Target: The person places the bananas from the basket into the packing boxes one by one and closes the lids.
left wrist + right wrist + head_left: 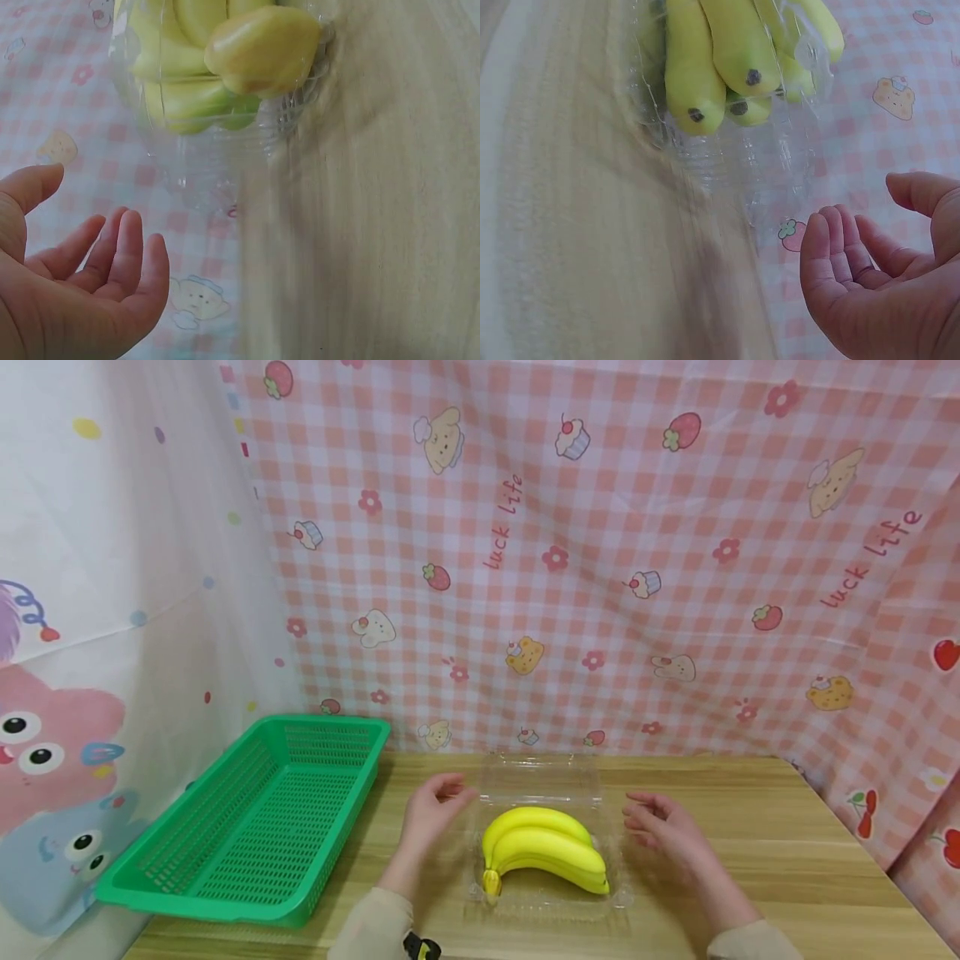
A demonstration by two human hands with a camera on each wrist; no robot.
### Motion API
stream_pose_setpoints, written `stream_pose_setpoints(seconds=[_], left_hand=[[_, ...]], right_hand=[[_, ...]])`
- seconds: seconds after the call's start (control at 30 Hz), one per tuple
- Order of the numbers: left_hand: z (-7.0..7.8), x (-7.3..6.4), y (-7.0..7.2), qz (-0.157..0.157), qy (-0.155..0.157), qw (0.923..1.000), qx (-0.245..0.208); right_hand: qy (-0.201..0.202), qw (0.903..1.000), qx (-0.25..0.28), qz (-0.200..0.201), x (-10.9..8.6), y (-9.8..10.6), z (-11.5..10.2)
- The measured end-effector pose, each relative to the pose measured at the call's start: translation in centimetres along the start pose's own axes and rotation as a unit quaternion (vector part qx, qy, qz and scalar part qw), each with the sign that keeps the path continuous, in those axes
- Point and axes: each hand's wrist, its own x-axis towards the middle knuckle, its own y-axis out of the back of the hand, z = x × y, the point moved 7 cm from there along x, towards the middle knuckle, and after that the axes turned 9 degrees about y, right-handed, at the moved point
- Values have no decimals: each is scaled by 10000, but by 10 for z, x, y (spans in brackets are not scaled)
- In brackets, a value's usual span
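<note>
A bunch of yellow bananas (543, 846) lies in a clear plastic clamshell box (555, 903) on the table, its stem end toward the left. The box's lid (540, 777) is tipped back, away from me. My left hand (435, 810) hovers just left of the box, fingers loosely bent and holding nothing. On the other side, my right hand (663, 827) is held a little off the box's right edge, also with nothing in it. Both wrist views show relaxed fingers apart from the box; the banana tips (705, 82) appear in the right one, the stem (262, 49) in the left.
A green plastic basket (330, 860) with slotted walls stands at the left of the wooden table (757, 827). Behind the table hangs a pink checked cloth (600, 610), and a white printed cloth (165, 610) hangs on the left.
</note>
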Motion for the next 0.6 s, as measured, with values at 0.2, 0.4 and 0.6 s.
stream_pose_setpoints(seconds=[0.2,0.4,0.6], left_hand=[[-16,8,-3,-309,860,9929,-761],[-24,13,-8,-533,1448,9781,-1395],[-29,17,-11,-562,1795,9682,-1647]], right_hand=[[26,9997,-237,-106,10,0,-3],[5,9993,-338,-181,19,-1,-3],[-25,9997,-69,-220,28,-5,-1]])
